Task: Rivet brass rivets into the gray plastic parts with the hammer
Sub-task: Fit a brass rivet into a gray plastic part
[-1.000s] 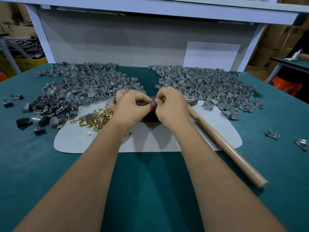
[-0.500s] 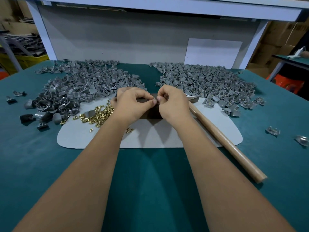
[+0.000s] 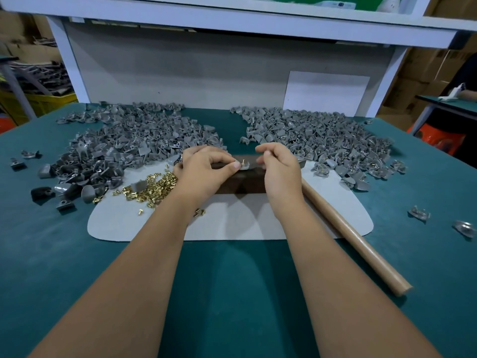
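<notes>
Rivet seated in a gray part on the dark block.
Left hand (image 3: 204,169) is pinching the gray plastic part (image 3: 245,165), its brass rivet (image 3: 243,160) standing upright, atop the dark block (image 3: 242,183). Right hand (image 3: 280,167) is hovering beside it, fingers curled, holding nothing visible. Hammer (image 3: 353,239) is lying right of the block; loose rivets (image 3: 152,188) left; no containers in view.

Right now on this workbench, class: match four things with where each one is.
Things:
1. hammer
2. loose brass rivets
3. gray plastic part with a rivet standing in it
4. pale mat

Places:
A. flat on the green tabletop
B. between the two hands' fingertips
C. lying by the right forearm
D. heaped beside the left wrist

Pairs: 1-C, 2-D, 3-B, 4-A
</notes>
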